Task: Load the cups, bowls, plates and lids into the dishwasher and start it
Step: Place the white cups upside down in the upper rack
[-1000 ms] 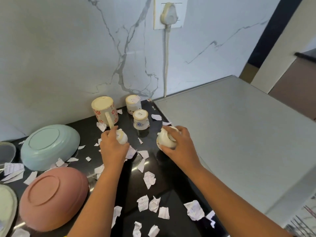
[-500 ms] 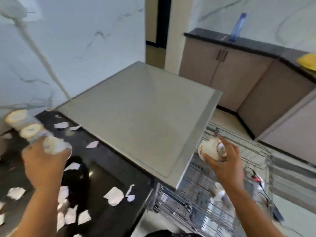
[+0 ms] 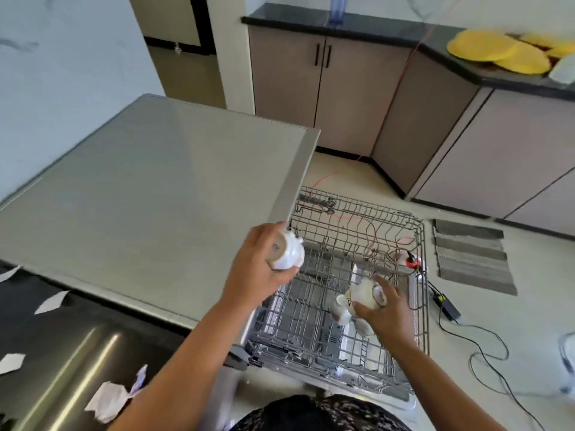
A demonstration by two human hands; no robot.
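Grey wire dishwasher rack [image 3: 357, 244] is standing open.
Left hand [image 3: 258, 275] is gripping a white ceramic cup [image 3: 287, 251], right hand [image 3: 385, 312] another cup [image 3: 367, 293] (perhaps patterned).

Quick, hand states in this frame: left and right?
Left hand: grips a white cup.
Right hand: grips a second cup, over the dishwasher rack.

White cups [image 3: 287, 251], grey rack [image 3: 357, 244]
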